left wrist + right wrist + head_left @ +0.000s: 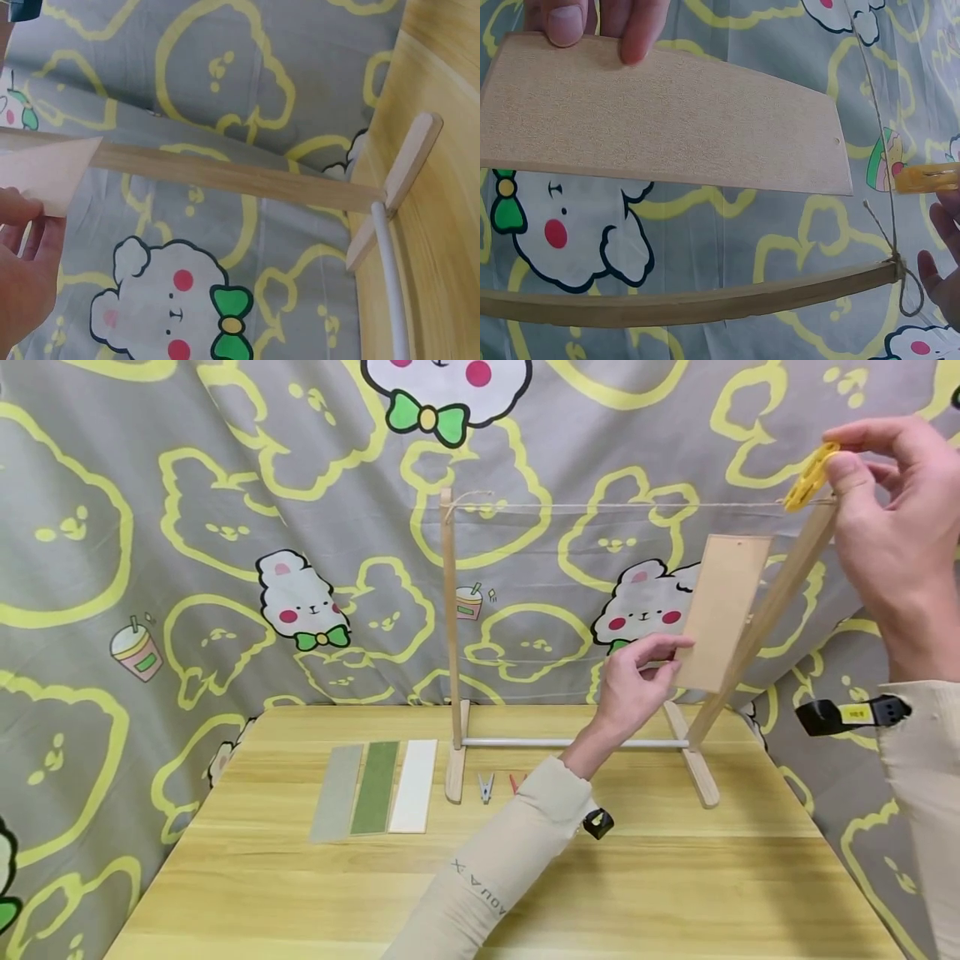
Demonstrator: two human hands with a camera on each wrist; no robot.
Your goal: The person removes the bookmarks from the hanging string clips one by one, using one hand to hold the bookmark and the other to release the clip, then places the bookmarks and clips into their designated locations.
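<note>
Held upright by its lower left edge, a tan rectangular board (722, 614) with a small hole near its top is pinched between my left thumb and fingers. My left hand (633, 683) is in front of the rack's right side. Up at the right, my right hand (903, 497) pinches a yellow clothespin (812, 477) by one end. Its other end meets the string (600, 506) close to the right post; whether it grips the string I cannot tell. The board's top edge hangs below the string, apart from it. In the right wrist view the clothespin (930, 178) overlaps the string.
A wooden rack has a left post (451, 627), a right post (772, 602) and a white bottom bar (555, 743). Grey (337, 793), green (375, 787) and white (412, 787) boards lie at left. A grey clothespin (486, 788) and a partly hidden red one (517, 783) lie beside my left sleeve.
</note>
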